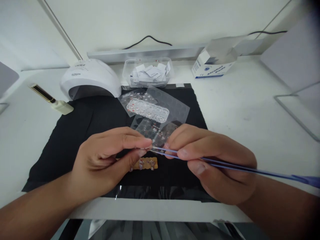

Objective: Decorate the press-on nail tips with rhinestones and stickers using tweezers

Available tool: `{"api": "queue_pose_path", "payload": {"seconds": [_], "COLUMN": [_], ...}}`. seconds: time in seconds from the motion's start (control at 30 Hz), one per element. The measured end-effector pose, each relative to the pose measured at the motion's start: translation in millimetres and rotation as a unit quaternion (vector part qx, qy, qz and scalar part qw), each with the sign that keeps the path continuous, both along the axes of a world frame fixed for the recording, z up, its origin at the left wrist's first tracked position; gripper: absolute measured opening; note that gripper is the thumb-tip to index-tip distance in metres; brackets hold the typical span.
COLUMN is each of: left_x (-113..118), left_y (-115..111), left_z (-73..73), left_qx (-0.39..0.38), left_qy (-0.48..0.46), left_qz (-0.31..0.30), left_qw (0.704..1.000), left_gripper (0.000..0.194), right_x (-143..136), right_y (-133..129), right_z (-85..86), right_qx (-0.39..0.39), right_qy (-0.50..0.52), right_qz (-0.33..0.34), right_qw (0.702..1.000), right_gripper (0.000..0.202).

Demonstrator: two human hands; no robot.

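Note:
My right hand is closed around long blue tweezers, whose tips point left. Between thumb and forefinger, my left hand pinches something tiny that the fingertips mostly hide. The tweezer tips meet it or lie very close to it; contact is too small to tell. Just below the left fingertips sits a small yellow-brown stand with several shiny decorated pieces on it, partly covered by my left thumb. Behind both hands, a clear case of small gems rests on transparent sticker sheets.
A black cloth covers the middle of the white table. Around its far side stand a white nail lamp, a clear tub of white packets and an opened alcohol pads box. A polish bottle stands left.

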State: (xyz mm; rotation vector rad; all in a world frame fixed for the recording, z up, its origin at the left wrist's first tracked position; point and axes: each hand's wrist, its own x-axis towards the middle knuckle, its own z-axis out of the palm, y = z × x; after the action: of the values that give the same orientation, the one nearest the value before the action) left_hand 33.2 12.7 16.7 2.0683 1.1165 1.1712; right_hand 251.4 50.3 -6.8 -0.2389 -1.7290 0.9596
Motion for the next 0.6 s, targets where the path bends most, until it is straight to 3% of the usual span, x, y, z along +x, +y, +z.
{"api": "queue_pose_path", "payload": {"seconds": [0.6], "left_x": [1.4], "left_y": [-0.5], "left_z": [-0.2], "left_qx": [-0.028], "left_qy": [-0.026], "left_qz": [-0.007], "left_qw": [0.999], "left_gripper": [0.028], "right_x": [3.1], "right_y": [1.6], "right_z": [1.1], "right_qx": [0.012], "right_qy": [-0.019], "right_qz": [0.003], "right_qw": [1.0], "right_gripper": [0.023]}}
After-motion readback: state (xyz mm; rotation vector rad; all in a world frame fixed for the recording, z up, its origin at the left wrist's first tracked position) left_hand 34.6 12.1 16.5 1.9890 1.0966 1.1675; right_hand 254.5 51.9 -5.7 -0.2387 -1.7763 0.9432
